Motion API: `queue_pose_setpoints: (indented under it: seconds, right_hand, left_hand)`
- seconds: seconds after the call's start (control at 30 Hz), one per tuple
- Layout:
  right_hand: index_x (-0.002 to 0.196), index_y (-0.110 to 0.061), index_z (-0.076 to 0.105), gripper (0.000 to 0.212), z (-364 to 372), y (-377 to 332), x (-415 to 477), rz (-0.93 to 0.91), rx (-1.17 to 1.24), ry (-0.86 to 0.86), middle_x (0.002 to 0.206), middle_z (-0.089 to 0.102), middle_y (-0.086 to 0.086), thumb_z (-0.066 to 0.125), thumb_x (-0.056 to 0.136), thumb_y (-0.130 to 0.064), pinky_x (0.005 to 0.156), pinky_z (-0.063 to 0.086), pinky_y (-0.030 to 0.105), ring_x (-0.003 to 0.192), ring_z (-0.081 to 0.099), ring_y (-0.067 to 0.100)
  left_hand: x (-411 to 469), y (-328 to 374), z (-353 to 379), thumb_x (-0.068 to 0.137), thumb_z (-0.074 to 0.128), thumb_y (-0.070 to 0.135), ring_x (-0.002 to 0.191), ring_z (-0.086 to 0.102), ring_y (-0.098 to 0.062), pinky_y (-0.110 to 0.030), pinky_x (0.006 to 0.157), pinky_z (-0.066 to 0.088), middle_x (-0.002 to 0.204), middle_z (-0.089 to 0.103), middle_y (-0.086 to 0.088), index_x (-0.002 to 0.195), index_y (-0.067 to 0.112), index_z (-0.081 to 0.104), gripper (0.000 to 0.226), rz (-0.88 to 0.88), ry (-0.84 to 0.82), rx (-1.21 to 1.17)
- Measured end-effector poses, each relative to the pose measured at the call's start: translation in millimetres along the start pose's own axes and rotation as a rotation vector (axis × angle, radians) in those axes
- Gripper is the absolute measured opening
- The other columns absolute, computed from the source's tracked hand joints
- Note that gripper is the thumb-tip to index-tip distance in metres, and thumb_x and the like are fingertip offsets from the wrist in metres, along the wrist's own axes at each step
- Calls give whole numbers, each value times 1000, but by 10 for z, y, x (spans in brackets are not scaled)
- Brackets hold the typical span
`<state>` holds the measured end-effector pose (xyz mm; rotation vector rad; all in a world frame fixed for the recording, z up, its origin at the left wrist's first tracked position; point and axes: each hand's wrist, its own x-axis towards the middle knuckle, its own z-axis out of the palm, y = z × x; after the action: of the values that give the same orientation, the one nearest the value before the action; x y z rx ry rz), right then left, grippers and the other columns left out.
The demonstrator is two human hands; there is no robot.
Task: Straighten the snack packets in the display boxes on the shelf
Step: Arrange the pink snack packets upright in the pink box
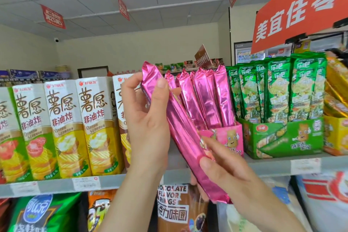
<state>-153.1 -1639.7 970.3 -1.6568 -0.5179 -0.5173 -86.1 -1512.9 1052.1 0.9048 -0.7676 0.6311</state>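
Observation:
A long pink foil snack packet (pixel 183 133) is held out in front of the shelf, tilted with its top to the upper left. My left hand (pixel 148 118) grips its upper half, thumb across the front. My right hand (pixel 224 167) holds its lower half, with fingers curled round it. Behind the packet, the pink display box (pixel 228 135) holds several more pink packets (pixel 207 98) standing upright and leaning slightly left. To its right a green display box (pixel 282 137) holds several green packets (pixel 276 88) standing upright.
Tall cream crisp cartons (pixel 62 128) stand in a row left of my hands. A yellow display box (pixel 336 133) with tilted yellow packets sits at far right. Bagged snacks fill the shelf below, including a chocolate rings bag (pixel 175 207). An orange sign (pixel 301 9) hangs overhead.

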Motion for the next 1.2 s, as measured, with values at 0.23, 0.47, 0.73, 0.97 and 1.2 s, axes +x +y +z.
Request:
queue_pose_setpoints:
  seconds: [0.23, 0.47, 0.73, 0.97, 1.2]
  right_hand:
    - [103, -67, 61, 34, -20, 116, -233, -52, -77, 102, 105, 69, -30, 66, 75, -49, 76, 46, 4, 98, 65, -9]
    - [115, -53, 54, 51, -76, 232, -423, -19, -397, 370, 103, 68, -25, 67, 66, -58, 67, 47, 6, 84, 67, -5]
    - [120, -53, 47, 67, -156, 175, -540, 76, -495, 315, 91, 66, -18, 75, 59, -60, 56, 53, 21, 68, 66, 5]
    - [111, -54, 60, 53, -203, 177, -616, 139, -289, 244, 98, 72, -13, 80, 66, -33, 62, 49, 13, 75, 68, 3]
    - [108, -53, 64, 54, -277, 97, -669, 122, -277, 244, 97, 73, -14, 84, 66, -27, 55, 46, 7, 69, 66, -1]
  left_hand:
    - [-84, -108, -125, 86, 64, 35, 81, 62, -27, -41, 75, 44, 73, 60, 1, 71, 29, 57, 19, -193, -25, -50]
    - [-298, -175, -158, 97, 53, 36, 82, 62, -9, -26, 73, 52, 83, 66, 3, 80, 27, 65, 23, -232, -112, 75]
    - [-387, -183, -164, 88, 64, 33, 78, 62, -11, -31, 70, 53, 84, 68, 2, 86, 26, 72, 10, -223, -111, 14]
    - [-382, -178, -130, 100, 48, 16, 66, 54, -9, -31, 69, 44, 68, 54, 2, 71, 23, 62, 33, -475, -49, -303]
    - [-390, -125, -169, 85, 64, 39, 78, 64, -14, -42, 80, 52, 81, 69, 1, 100, 15, 66, 29, -423, -143, -195]
